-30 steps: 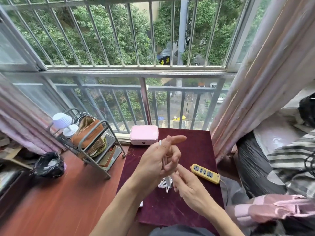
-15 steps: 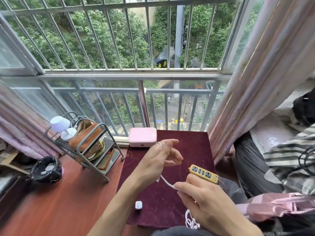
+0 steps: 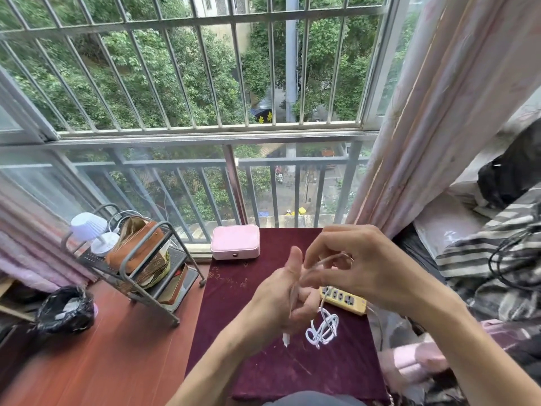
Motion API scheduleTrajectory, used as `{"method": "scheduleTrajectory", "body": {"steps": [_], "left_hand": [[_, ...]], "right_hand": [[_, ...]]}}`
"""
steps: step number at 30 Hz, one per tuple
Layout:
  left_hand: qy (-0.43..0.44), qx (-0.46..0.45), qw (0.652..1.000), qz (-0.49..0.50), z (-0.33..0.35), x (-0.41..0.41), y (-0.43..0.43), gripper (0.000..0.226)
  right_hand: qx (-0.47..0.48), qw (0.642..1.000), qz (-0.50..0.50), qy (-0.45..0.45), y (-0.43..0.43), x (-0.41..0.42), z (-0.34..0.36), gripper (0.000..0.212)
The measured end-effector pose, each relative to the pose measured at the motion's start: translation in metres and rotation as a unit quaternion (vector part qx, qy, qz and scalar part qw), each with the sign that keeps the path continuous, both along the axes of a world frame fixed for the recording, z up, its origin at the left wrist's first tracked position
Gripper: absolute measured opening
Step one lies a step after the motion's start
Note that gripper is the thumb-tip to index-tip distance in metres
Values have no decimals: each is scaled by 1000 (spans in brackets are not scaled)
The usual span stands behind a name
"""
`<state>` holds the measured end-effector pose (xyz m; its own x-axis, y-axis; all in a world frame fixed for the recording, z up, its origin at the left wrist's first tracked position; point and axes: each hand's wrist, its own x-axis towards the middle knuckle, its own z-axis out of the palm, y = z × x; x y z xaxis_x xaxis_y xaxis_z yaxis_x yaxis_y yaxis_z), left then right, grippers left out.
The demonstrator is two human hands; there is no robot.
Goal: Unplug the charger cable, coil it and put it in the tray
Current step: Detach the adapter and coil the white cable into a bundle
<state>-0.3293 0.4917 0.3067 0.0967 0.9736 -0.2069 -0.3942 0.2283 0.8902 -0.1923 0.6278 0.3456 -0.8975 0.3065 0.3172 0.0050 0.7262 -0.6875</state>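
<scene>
Both hands have a grip on the white charger cable (image 3: pixel 322 329) above the middle of the frame. The left hand (image 3: pixel 281 297) is closed around a few turns of it, thumb up, with a white plug end (image 3: pixel 285 341) poking out below the palm. The right hand (image 3: pixel 360 265) pinches a blurred strand between thumb and fingers, just beside the left thumb, and seems to be laying another turn over that hand. The rest of the cable hangs down from the hands in a loose tangle over the dark red counter (image 3: pixel 243 376), close to the yellow power strip (image 3: pixel 344 300).

Coiling looks to be under way and not finished. The main risk, as I judge it, is the hanging tangle: if it is pulled up as it lies, the loops may knot or snag on the power strip and drag it. The turns on the left hand could also slide off over the fingertips if that hand loosens while the right one pulls. The dangling plug end could slip free and let the coil unwind.

No obvious tray shows. The pink box (image 3: pixel 235 241) at the far edge of the counter is shut, and the metal rack (image 3: pixel 140 259) at the left is full, so where to put the coil is uncertain.
</scene>
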Motion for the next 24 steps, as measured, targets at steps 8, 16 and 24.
{"method": "scheduleTrajectory", "body": {"steps": [8,16,24], "left_hand": [[-28,40,999,0,4,1,-2,60],[-217,76,972,37,23,7,2,49],[-138,116,971,157,40,-9,16,35]], "right_hand": [[-258,961,87,43,18,-13,-22,15],[-477,869,25,126,-5,-30,-85,33],[-389,911,-96,94,-55,-27,-120,35]]}}
